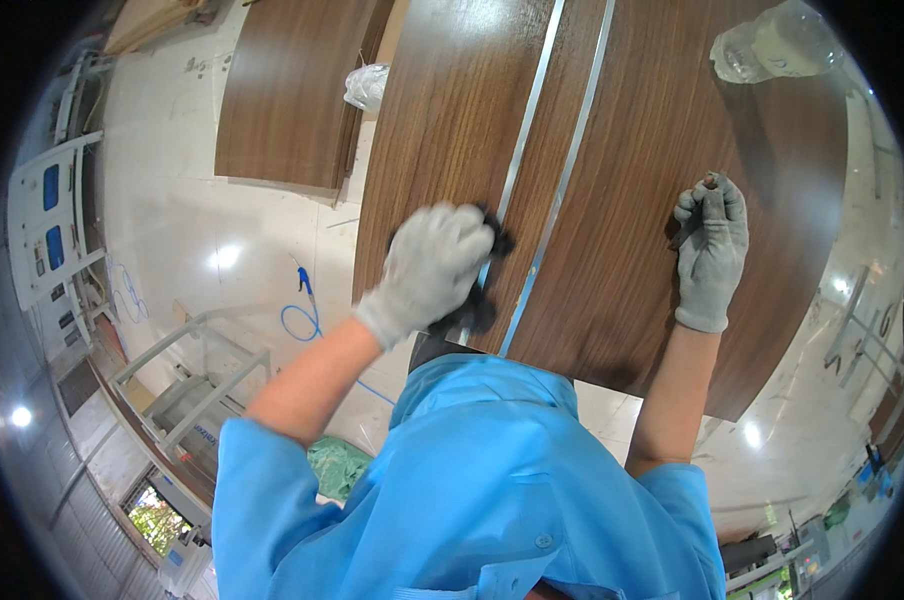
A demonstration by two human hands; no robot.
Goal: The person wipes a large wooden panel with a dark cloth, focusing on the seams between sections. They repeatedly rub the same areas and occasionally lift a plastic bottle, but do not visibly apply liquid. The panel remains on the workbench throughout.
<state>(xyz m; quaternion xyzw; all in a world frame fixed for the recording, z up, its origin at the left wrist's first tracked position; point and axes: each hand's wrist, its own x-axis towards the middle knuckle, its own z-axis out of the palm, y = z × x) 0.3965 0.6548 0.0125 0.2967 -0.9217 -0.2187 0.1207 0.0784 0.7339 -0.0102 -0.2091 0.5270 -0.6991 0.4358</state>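
Note:
A dark brown wood-grain panel [612,250] spreads out in front of me, with two pale, narrow strips [562,180] running lengthwise along it. My left hand [434,262], in a grey-white glove, is closed over a black object with rounded lobes [482,312] at the panel's near left part, by the left strip. Its kind is mostly hidden under the glove. Over the right part of the panel, my right hand [714,245], also gloved, has its fingers pinched together. A small dark, narrow piece [686,235] shows beside its fingers; I cannot make out what it is.
A clear plastic container [780,45] stands on the panel's far right corner. More brown panels [287,95] are stacked at the far left, beside a crumpled plastic-wrapped bundle [367,87]. A blue air gun [304,282] with a coiled hose lies on the floor, near a grey metal frame [197,370].

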